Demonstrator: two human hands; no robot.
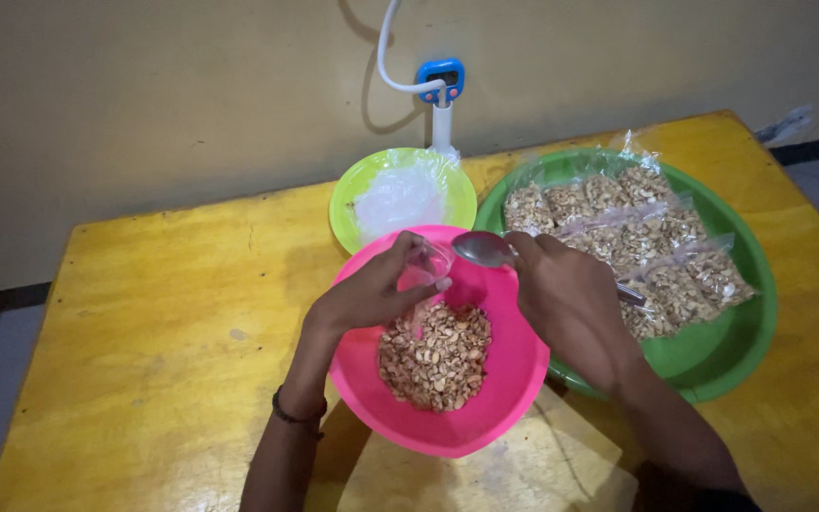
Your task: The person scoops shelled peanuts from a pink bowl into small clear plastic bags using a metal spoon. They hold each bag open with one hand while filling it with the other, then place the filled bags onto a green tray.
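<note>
While the left hand (pixel 372 294) is pinching a small clear bag (pixel 424 270) at frame centre, fingers clamped on its mouth, the right hand (pixel 571 303) is gripping a metal spoon (pixel 485 249) beside it, over the pink bowl (pixel 514 379) of nuts (pixel 436 358). Packed bags (pixel 637 237) are lying in the green basin (pixel 732 341), centre right.

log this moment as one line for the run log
left hand: holds small clear bag open | right hand: holds metal spoon at bag mouth | below: pink bowl of nuts
</note>
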